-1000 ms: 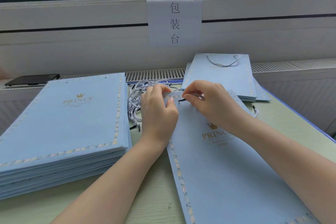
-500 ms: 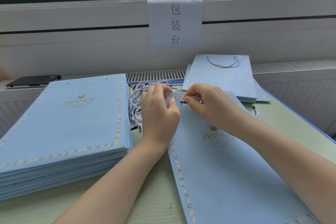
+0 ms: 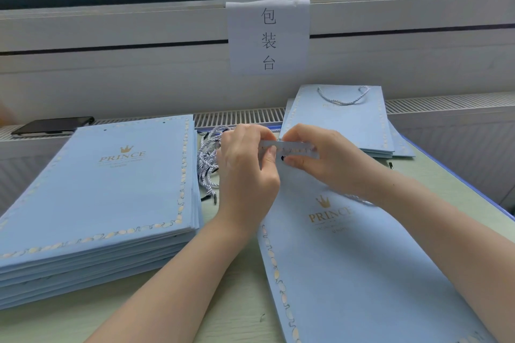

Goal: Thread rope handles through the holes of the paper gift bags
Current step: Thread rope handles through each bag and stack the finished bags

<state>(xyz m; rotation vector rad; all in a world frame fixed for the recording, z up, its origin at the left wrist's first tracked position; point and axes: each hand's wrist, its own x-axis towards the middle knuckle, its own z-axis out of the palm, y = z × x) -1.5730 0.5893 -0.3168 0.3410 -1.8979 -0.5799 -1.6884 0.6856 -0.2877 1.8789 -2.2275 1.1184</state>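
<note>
Bag (image 3: 362, 273) flat on table (image 3: 231, 301), top edge lifted off the surface. Left hand (image 3: 245, 172) pinching that top edge at its left end, thumb on the near face, fingers curled behind. Right hand (image 3: 320, 159) gripping the same edge just right of the left hand, fingers folded over the rim, thumb under. Black rope tip (image 3: 282, 158) showing between the two thumbs, at or in the hole; cannot tell how far through. Rope (image 3: 359, 199) trailing from under the right wrist across the bag face, above the gold logo.

Left of bag: rope bundle (image 3: 207, 161), then unthreaded stack (image 3: 97, 198). Behind bag, toward the window: finished pile (image 3: 342, 125), handle on top. Phone (image 3: 53, 125) far left of bag, on the sill.

Judged step: feeding the tip through the left hole.

Risks from here:
- Tip missing or backing out of the hole if the grip slips; both thumbs crowded on a small spot, view of the hole blocked.
- Tearing or creasing of the rim if pulled hard against the hole edge; paper bent upward already.
- Rope snagging under the right forearm, stalling the pull.
- Threading through one wall only, or through both walls at once; layers not distinguishable here.
- Loose ropes left of bag dragged along by the left wrist, lying just beside them.
</note>
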